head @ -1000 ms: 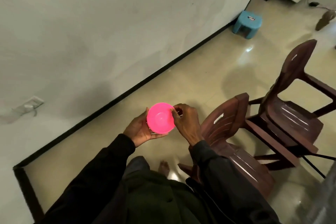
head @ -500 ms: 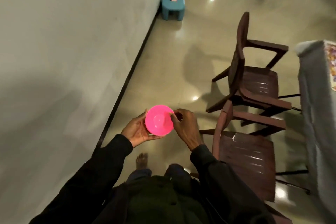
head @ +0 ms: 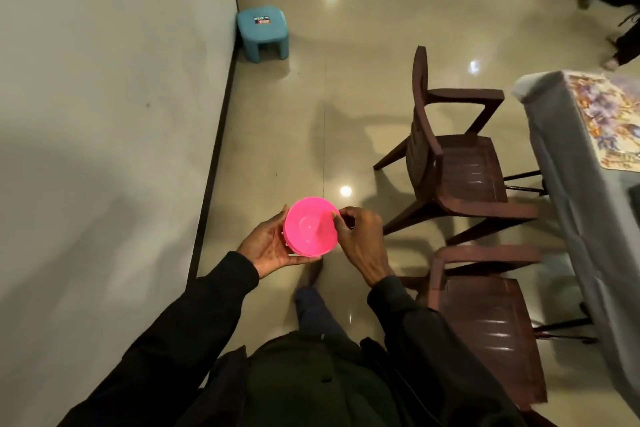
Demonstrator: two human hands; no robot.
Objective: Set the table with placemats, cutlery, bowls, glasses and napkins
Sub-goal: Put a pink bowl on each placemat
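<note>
now my view has swung round: the surface (head: 571, 218) and a placemat (head: 609, 118) show at right. left hand (head: 268, 248) cups the bowls (head: 310, 226), right hand (head: 360, 239) pinches their rim, over the floor, not yet there.

Single head view, wide, pointing steeply down and forward. Left hand (head: 266, 246) and right hand (head: 360, 239) close beneath; table (head: 561, 149) at right edge.

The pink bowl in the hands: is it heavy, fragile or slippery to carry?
Probably light: the left hand cradles the pink bowl, the right hand only pinches its rim. Looks like plastic, so likely stiff, not fragile. Smooth, maybe slippery.
</note>
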